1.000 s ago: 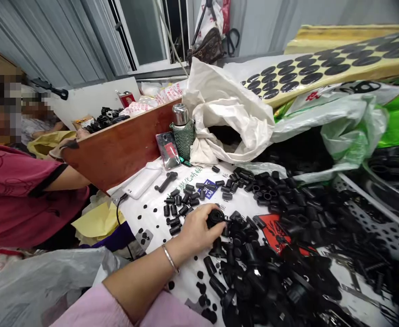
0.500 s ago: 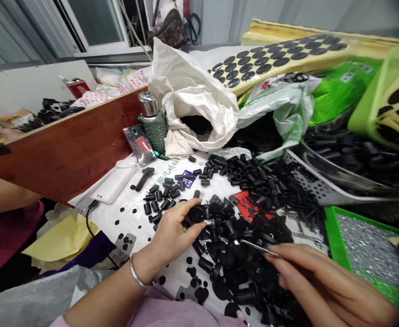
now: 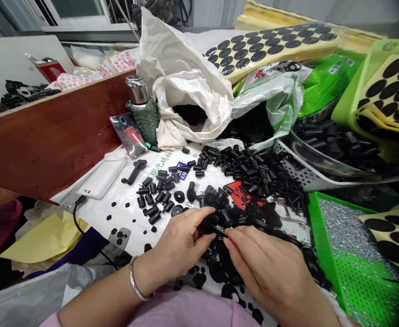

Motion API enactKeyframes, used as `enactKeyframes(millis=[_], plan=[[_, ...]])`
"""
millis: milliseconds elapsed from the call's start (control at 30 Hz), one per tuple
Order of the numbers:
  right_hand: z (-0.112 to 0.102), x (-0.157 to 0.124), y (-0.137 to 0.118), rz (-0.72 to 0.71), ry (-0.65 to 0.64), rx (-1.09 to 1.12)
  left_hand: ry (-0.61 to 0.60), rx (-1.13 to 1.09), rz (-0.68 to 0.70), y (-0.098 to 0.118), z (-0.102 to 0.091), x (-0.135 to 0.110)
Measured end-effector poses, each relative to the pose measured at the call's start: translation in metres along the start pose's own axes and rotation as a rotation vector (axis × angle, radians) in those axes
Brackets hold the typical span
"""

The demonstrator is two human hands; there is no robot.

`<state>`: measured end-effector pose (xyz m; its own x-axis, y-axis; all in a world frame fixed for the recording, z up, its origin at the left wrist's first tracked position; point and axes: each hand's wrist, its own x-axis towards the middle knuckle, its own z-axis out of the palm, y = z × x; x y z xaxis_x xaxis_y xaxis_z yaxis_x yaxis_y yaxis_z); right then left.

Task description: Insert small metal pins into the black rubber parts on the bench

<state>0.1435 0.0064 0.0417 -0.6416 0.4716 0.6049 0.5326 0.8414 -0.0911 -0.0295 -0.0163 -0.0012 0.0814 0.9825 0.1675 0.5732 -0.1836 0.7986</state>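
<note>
My left hand (image 3: pixel 182 240) is closed, thumb and forefinger gripping a round black plastic part (image 3: pixel 209 222) above the sheet. From the other side comes my right hand (image 3: pixel 267 263), pinched around metal tweezers (image 3: pixel 220 230) whose tip reaches that part; whether the tip holds anything is too small to tell. Beneath and behind both hands lies a heap of black plastic parts (image 3: pixel 216 198). Small black cylinders (image 3: pixel 160 196) and two round ribbed caps (image 3: pixel 179 196) lie left of the heap, with more short tubes (image 3: pixel 247 165) behind it.
A green tray (image 3: pixel 317 236) of small shiny metal pieces stands at right, below a clear bowl (image 3: pixel 336 156) of black parts. White sacks (image 3: pixel 192 91) stand behind. A brown board (image 3: pixel 49 141), phone (image 3: pixel 128 135), bottle (image 3: pixel 143 113) and white power bank (image 3: pixel 102 178) are at left.
My right hand has moved left with the tweezers, bringing their tip to the round part in my left hand. My left hand has shifted slightly right, and two ribbed caps now show.
</note>
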Motion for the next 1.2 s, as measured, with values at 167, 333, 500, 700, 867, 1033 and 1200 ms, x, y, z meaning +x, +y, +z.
enactKeyframes(millis=[167, 333, 500, 700, 867, 1033, 1200], plan=[[-0.003, -0.003, 0.001, 0.043, -0.022, 0.047, -0.236, -0.686, -0.342, 0.007, 0.001, 0.002], [-0.006, -0.009, 0.004, 0.078, -0.028, 0.087, -0.38, -1.346, -0.46, 0.005, 0.004, 0.003], [-0.012, -0.023, 0.011, 0.226, -0.046, 0.248, -0.216, -1.23, -0.396, 0.002, 0.01, 0.001], [-0.013, -0.038, 0.018, 0.312, -0.034, 0.304, 0.029, -0.534, -0.153, 0.004, 0.016, 0.001], [-0.006, -0.033, 0.017, 0.204, -0.088, 0.309, -0.021, -0.208, 0.015, 0.007, 0.021, -0.002], [-0.001, -0.03, 0.015, 0.142, -0.122, 0.212, -0.036, -0.113, 0.092, 0.006, 0.023, -0.004], [-0.001, -0.027, 0.013, 0.234, -0.176, 0.265, -0.032, 0.015, 0.131, 0.003, 0.026, -0.006]])
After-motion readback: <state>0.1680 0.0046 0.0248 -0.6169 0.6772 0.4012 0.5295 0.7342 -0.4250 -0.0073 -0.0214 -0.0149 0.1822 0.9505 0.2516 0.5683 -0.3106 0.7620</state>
